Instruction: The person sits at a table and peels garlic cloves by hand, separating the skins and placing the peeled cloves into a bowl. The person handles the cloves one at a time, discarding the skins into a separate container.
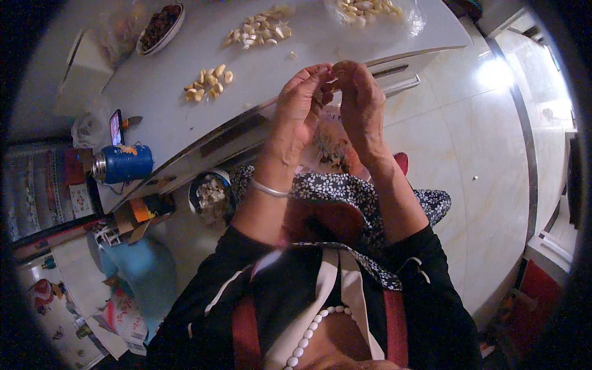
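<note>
My left hand (300,99) and my right hand (363,99) meet at the fingertips, just off the front edge of the table. Pinched between them is a small pale garlic clove (332,80), mostly hidden by the fingers. Left of my hands, a small group of peeled garlic cloves (210,83) lies on the white table (185,120). Farther back is a heap of cloves with papery skins (261,30). At the far edge of view, a clear plastic bag (414,21) holds more pale cloves (367,8).
An oval bowl of dark brown food (161,28) stands at the back left. A blue thermos (125,164) and an upright phone (115,127) are near the table's left end. Below the table is a bin of garlic skins (210,194). Tiled floor (439,148) spreads right.
</note>
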The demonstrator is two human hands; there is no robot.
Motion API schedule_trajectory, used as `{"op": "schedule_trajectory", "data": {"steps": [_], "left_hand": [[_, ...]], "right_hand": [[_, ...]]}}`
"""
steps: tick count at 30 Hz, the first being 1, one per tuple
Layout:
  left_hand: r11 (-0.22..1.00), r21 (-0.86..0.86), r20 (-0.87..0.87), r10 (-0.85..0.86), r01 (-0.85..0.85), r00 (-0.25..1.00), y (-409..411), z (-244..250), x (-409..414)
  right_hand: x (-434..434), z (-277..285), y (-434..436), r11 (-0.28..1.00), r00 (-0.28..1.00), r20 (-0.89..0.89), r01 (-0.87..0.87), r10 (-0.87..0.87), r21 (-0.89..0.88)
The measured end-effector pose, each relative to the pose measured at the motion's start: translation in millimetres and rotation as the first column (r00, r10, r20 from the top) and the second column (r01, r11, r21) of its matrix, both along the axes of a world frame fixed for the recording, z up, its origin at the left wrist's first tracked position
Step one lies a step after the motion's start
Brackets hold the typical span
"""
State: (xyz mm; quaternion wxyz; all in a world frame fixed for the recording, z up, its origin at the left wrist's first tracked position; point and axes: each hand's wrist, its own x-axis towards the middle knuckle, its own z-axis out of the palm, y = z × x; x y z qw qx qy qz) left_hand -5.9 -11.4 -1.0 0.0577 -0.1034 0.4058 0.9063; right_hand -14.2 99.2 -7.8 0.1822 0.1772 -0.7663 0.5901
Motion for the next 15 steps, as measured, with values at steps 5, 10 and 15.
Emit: {"op": "schedule_trajectory", "data": {"steps": [5, 10, 15], "left_hand": [[0.971, -0.228, -0.115, -0.097, 0.069, 0.989, -2.4, 3.0, 7.5], [0.947, -0.319, -0.081, -0.045, 0.017, 0.996, 6.3, 6.9, 8.4], [0.935, -0.353, -0.02, -0.042, 0.032, 0.999, 1.7, 8.4, 3.9]], "right_hand": [[7.1, 9.4, -4.2, 0.989, 0.989, 0.14, 0.064, -0.045, -0.136], [8.1, 10.7, -2.3, 0.997, 0.991, 0.134, -0.007, 0.018, -0.083], [0.3, -2.6, -3.9, 0.976, 0.96, 0.214, -0.145, 0.179, -0.164]]}}
